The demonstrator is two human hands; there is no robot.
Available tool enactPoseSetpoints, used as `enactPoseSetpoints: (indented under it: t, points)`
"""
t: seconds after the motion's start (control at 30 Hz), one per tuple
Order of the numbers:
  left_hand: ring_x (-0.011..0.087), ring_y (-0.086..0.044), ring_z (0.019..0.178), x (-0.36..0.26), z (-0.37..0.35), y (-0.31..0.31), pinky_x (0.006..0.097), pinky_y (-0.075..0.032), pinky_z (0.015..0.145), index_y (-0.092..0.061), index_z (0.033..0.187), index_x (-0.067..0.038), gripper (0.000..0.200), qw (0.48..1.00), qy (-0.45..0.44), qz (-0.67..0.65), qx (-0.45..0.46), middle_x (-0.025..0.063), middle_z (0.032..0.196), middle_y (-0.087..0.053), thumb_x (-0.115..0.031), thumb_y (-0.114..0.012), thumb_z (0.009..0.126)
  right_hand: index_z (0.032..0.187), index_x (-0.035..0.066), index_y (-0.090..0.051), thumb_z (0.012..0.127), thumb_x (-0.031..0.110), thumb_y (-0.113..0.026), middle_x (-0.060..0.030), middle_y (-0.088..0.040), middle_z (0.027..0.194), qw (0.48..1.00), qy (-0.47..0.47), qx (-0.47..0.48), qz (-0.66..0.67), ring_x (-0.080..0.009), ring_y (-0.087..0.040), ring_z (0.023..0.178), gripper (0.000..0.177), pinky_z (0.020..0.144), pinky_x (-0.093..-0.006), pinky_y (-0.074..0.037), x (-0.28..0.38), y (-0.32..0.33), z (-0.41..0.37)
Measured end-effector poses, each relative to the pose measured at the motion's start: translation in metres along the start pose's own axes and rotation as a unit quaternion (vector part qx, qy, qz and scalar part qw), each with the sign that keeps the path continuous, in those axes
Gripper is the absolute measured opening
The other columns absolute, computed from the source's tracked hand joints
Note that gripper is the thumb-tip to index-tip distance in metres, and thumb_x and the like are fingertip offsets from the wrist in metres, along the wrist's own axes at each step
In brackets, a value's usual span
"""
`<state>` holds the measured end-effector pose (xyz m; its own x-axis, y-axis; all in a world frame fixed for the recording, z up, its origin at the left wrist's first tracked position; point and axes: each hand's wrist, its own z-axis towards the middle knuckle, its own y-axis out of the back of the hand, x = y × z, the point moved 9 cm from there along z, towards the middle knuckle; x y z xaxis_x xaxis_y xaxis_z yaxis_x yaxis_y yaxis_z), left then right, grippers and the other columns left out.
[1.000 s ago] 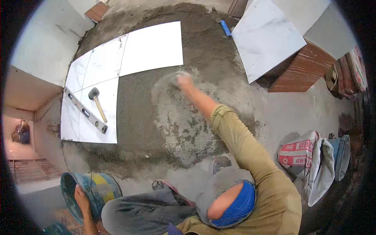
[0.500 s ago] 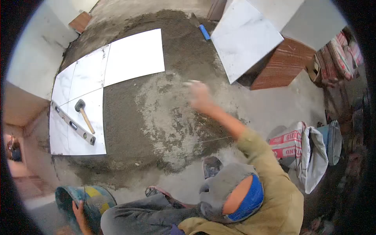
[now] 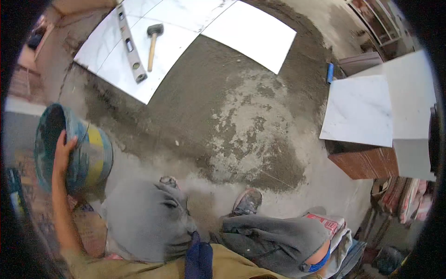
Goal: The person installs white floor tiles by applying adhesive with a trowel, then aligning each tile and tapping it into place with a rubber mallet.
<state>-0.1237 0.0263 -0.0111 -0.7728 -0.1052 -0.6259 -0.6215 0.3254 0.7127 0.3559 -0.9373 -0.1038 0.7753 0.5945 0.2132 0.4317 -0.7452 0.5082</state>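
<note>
My left hand (image 3: 63,148) grips the rim of a teal bucket (image 3: 95,156) with a yellow patch on its side. The bucket lies tilted, its mouth facing left, and what is inside is too dark to make out. My right hand is out of view. Ahead of me, grey mortar (image 3: 186,93) spreads over the floor beside the laid white marbled tiles (image 3: 174,51). A spirit level (image 3: 128,44) and a rubber mallet (image 3: 153,46) with a wooden handle rest on these tiles.
At right, a loose white tile (image 3: 357,111) leans by a brown box (image 3: 364,162). A blue-handled tool (image 3: 330,73) lies near the mortar's edge. Red and white sacks (image 3: 404,197) stand at the lower right. My shoe (image 3: 247,202) is by the mortar's near edge.
My view has swung left toward the bucket. My right hand, stretched over the mortar before, has left the view. My left hand still holds the bucket rim.
</note>
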Motion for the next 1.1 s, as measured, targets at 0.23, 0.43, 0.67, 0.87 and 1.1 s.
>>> enactPoseSetpoints:
  t: [0.23, 0.43, 0.67, 0.87, 1.1]
  points:
    - [0.0266, -0.045, 0.129, -0.006, -0.003, 0.003, 0.0330, -0.031, 0.109, -0.033, 0.144, 0.008, 0.084, 0.999, -0.027, 0.017, -0.016, 0.0203, 0.142, -0.044, -0.041, -0.067, 0.085, 0.119, 0.001, -0.059, 0.081, 0.014, -0.061, -0.0170, -0.062, 0.108, 0.993, 0.069, 0.078, -0.049, -0.0272, -0.059, 0.095, 0.040, 0.079, -0.0345, -0.047, 0.071, -0.065, 0.009]
    - [0.0246, -0.044, 0.129, 0.010, 0.010, 0.007, 0.0324, -0.032, 0.108, -0.031, 0.146, 0.006, 0.084, 0.999, -0.023, -0.024, -0.012, 0.0180, 0.143, -0.044, -0.039, -0.068, 0.086, 0.118, 0.000, -0.059, 0.081, 0.015, -0.060, -0.0168, -0.063, 0.104, 0.991, 0.057, 0.109, -0.059, -0.0263, -0.061, 0.089, 0.040, 0.072, -0.0329, -0.048, 0.068, -0.092, -0.005]
    - [0.0243, -0.046, 0.127, 0.007, 0.005, 0.008, 0.0323, -0.032, 0.108, -0.031, 0.147, 0.005, 0.085, 1.000, -0.019, 0.018, -0.009, 0.0180, 0.141, -0.046, -0.044, -0.066, 0.087, 0.116, -0.002, -0.058, 0.082, 0.016, -0.059, -0.0164, -0.064, 0.099, 0.997, 0.052, 0.062, 0.015, -0.0254, -0.062, 0.082, 0.039, 0.065, -0.0309, -0.050, 0.054, -0.023, -0.025]
    - [0.0246, -0.048, 0.125, 0.006, 0.003, 0.010, 0.0319, -0.033, 0.107, -0.031, 0.147, 0.005, 0.084, 0.999, -0.025, 0.022, -0.018, 0.0179, 0.140, -0.046, -0.043, -0.066, 0.087, 0.115, -0.004, -0.058, 0.082, 0.016, -0.058, -0.0162, -0.065, 0.095, 0.958, 0.137, -0.078, 0.240, -0.0245, -0.063, 0.076, 0.039, 0.059, -0.0292, -0.051, 0.050, 0.082, -0.046]
    - [0.0245, -0.048, 0.125, -0.002, 0.003, -0.002, 0.0317, -0.034, 0.106, -0.031, 0.147, 0.005, 0.084, 1.000, -0.010, -0.007, 0.010, 0.0172, 0.141, -0.046, -0.043, -0.065, 0.087, 0.114, -0.006, -0.058, 0.083, 0.017, -0.057, -0.0158, -0.066, 0.090, 0.882, 0.333, -0.091, 0.321, -0.0236, -0.065, 0.069, 0.039, 0.052, -0.0273, -0.052, 0.225, 0.100, -0.070]
